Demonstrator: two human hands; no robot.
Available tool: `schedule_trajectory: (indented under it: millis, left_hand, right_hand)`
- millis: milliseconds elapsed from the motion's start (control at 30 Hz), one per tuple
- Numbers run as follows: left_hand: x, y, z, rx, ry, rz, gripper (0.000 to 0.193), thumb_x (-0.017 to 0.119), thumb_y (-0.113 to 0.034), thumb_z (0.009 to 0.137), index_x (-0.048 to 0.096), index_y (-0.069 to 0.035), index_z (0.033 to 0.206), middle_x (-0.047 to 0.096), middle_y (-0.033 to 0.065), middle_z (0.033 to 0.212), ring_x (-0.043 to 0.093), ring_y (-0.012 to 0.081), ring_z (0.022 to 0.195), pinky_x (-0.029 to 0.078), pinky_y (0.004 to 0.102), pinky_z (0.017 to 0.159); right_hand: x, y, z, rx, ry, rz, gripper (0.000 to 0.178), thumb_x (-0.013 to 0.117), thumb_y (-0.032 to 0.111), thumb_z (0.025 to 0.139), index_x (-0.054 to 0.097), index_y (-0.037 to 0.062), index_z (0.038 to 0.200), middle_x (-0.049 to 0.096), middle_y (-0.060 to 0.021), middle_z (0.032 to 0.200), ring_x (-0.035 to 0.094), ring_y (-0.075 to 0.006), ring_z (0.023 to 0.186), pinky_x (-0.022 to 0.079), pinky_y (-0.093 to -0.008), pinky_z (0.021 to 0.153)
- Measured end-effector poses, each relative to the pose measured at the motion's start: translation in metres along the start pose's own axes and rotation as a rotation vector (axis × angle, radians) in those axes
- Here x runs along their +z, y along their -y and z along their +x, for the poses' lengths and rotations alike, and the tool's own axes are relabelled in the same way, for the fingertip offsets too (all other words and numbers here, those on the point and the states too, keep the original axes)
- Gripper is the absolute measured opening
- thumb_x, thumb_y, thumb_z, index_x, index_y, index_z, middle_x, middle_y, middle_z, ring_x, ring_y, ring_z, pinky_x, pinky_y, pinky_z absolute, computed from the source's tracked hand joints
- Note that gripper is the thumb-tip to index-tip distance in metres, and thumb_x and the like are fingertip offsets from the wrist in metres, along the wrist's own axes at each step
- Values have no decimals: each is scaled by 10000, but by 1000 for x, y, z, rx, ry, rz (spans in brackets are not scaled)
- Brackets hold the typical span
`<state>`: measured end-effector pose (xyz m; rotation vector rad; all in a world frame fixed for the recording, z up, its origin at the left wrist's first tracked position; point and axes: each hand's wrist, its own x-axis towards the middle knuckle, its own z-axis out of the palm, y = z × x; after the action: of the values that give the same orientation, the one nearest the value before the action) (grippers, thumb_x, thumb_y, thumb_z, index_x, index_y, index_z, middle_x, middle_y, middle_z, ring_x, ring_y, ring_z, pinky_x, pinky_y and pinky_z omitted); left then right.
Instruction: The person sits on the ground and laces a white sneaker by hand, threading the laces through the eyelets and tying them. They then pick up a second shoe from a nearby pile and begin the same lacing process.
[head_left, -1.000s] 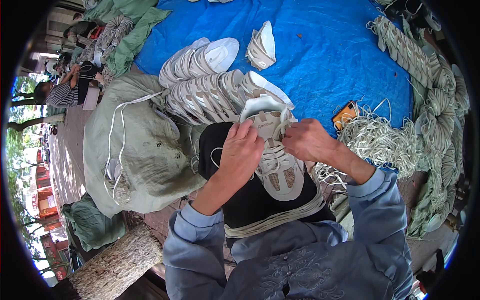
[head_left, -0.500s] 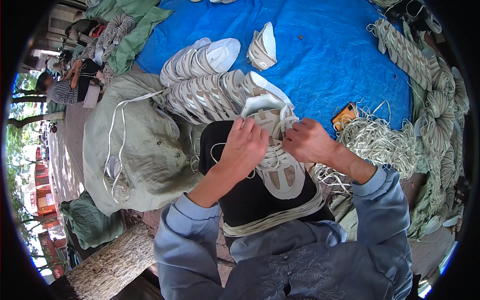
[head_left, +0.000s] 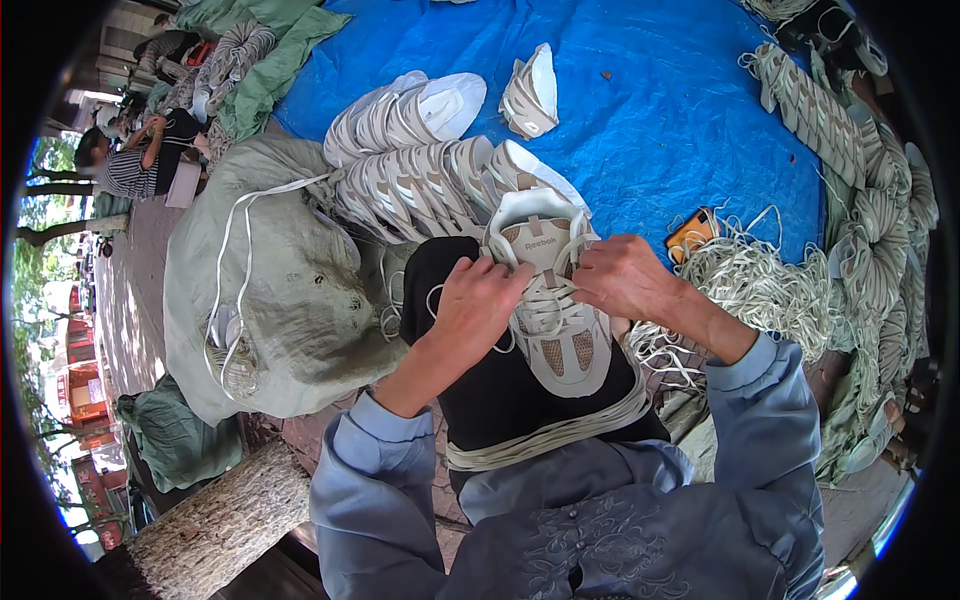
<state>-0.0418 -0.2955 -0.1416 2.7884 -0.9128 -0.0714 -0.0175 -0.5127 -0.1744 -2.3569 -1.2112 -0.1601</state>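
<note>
A beige and white sneaker upper (head_left: 571,362) lies on the black cloth (head_left: 480,385) over my lap, toe toward me. Pale shoelace (head_left: 543,308) crosses its tongue in rows. My left hand (head_left: 482,302) is closed at the left row of eyelets, pinching the lace, and a loose loop hangs beside it. On the opposite edge, near the collar, my right hand (head_left: 628,280) is closed with its fingertips on the shoelace. The curled fingers partly hide the lace ends.
Stacked shoe uppers (head_left: 405,190) and a single upper (head_left: 530,92) rest on a blue tarp (head_left: 660,110). To the right lie a heap of laces (head_left: 765,285) and an orange phone (head_left: 692,236). A bulging sack (head_left: 280,290) stands left; a person (head_left: 135,165) sits farther off.
My hands have shifted slightly at the upper's eyelets, uncovering more of the tongue. The right hand has moved a little right; the upper stays in place on my lap.
</note>
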Motion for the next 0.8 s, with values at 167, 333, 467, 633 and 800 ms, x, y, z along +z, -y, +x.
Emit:
schedule_trajectory:
  millis: [167, 333, 467, 633, 800]
  left_hand:
    - [-8, 7, 2, -122, 62, -353, 148, 599, -107, 725, 597, -89, 871, 599, 66, 713, 574, 207, 757, 441, 312, 682]
    - [-22, 14, 0, 105, 26, 49, 149, 551, -23, 653, 582, -31, 799, 554, 75, 644, 539, 215, 684, 428, 311, 632]
    - [-17, 16, -14, 117, -113, 183, 187, 542, -11, 587, 565, -38, 770, 508, 60, 613, 504, 209, 669, 411, 325, 604]
    - [-17, 41, -36, 36, -329, 317, 148, 539, -53, 581, 531, -44, 729, 455, 42, 600, 464, 196, 640, 394, 302, 598]
    - [-18, 49, -48, 15, -372, 336, 219, 544, -42, 589, 558, -40, 808, 462, 41, 615, 484, 200, 668, 399, 314, 614]
  right_hand:
    - [-4, 0, 8, -80, 0, -70, 156, 622, 187, 601, 498, 115, 538, 464, -12, 572, 513, -173, 556, 411, -309, 513]
    - [-5, 7, 13, -117, 14, -228, 121, 601, 161, 581, 497, 120, 536, 474, -12, 571, 503, -167, 533, 397, -305, 500]
    - [8, 14, 16, 83, -14, -155, 121, 615, 146, 598, 507, 101, 568, 506, -25, 587, 547, -197, 565, 422, -348, 499]
    - [11, 10, 13, 350, -19, 58, 108, 622, 116, 610, 520, 84, 611, 555, -32, 641, 572, -224, 598, 433, -381, 495]
    - [-12, 3, 20, 106, -294, -39, 115, 633, 103, 576, 527, 94, 618, 562, -29, 679, 546, -195, 717, 415, -333, 595]
